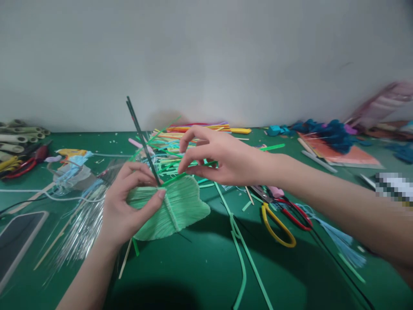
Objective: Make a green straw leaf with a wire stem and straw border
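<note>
My left hand [129, 202] pinches a light green, leaf-like piece [187, 206] near its middle rib, thumb on its face. Thin dark sticks [140, 133] rise from the pinch, tilted up and to the left. Along the piece's upper edge runs a bright green strip [174, 178]. My right hand [213, 157] has its thumb and index finger closed on that strip's right end, at the edge of the piece. The left fingers behind the piece are partly hidden.
Scissors with yellow [279, 228] and red handles lie at right. Colored strips [200, 128] are heaped behind my hands. Silver wires [80, 228], a glue gun [72, 154] and a phone [19, 241] are at left. Blue fluffy pieces [337, 135] lie back right on the green table [200, 275].
</note>
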